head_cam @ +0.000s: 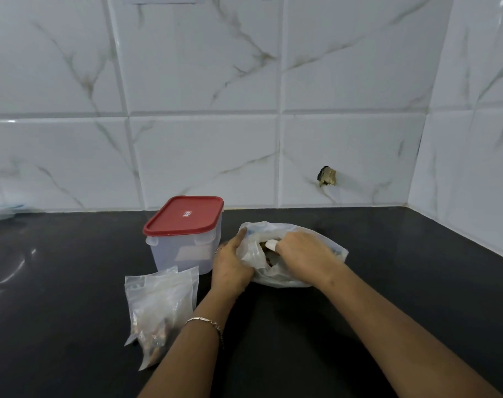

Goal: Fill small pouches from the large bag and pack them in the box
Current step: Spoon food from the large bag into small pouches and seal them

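Right hand (305, 251) is sunk in the mouth of the large bag (273, 278), fingers curled out of sight, so its grasp cannot be determined; left hand (233, 265) pinches the bag's left rim, holding it open. Recommended: hold that rim raised and taut, and draw a modest portion. The small pouches (158, 305) lie on the countertop (345, 340) just left of the left forearm, before the box (184, 251), whose red lid (184, 215) is still on.

Dark counter (402, 282), white marble-look tile wall (204, 81) behind, chipped hole (327, 176) low in one tile. Left hand (233, 265) grips the left rim of the large bag (283, 279); right hand (302, 254) is inside its mouth, fingertips hidden. Clear box (184, 254) with red lid (184, 215) on stands just left of the bag. Small pouches (161, 305) lie in front of the box. Bracelet (204, 321) on left wrist.
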The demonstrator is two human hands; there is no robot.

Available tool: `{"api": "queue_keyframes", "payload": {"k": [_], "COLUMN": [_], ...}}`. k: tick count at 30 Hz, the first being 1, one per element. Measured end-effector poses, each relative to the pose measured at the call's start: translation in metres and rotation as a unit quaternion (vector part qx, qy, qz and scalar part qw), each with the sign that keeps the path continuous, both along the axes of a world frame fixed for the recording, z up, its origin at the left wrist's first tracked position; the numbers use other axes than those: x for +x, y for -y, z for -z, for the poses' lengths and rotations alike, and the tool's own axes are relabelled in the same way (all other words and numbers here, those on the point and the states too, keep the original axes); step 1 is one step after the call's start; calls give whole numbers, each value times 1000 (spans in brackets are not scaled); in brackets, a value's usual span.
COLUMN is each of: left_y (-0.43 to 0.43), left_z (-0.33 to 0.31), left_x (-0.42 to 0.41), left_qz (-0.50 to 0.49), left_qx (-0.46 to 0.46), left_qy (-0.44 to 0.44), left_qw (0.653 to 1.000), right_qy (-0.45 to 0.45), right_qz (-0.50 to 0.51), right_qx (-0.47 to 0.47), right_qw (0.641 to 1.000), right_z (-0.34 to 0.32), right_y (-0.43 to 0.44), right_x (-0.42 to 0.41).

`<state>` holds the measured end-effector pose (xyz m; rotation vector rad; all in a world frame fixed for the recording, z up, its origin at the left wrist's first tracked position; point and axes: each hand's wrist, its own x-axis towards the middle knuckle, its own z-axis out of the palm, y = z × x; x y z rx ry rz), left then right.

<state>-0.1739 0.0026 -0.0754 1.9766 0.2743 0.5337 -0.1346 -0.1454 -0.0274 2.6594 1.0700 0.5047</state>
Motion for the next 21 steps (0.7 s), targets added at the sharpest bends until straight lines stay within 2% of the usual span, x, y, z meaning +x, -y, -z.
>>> {"api": "queue_keyframes", "payload": {"k": [4,7,9,13,18,21], "left_y": [3,4,4,5,3,3], "left_z": [-6,-7,-8,-10,-8,-7], "left_x": [-6,-9,-12,-13,-12,-11], "left_qz": [34,50,58,73,58,40], "left_qx": [-24,-41,-41,-53,-50,-60], "left_qy": [16,18,15,8,-26,-39], "left_qw": [999,998,997,996,997,997], "right_qy": [-5,16,-13,-7,-111,-138], "right_qz": [2,8,3,-29,-31,-2], "right_qx": [77,56,43,112,202,252], "right_qw": [997,998,999,993,973,958], "right_z": [-3,-4,-2,12,8,6], "right_y": [16,18,12,7,24,34], "right_x": [4,6,5,16,17,18]}}
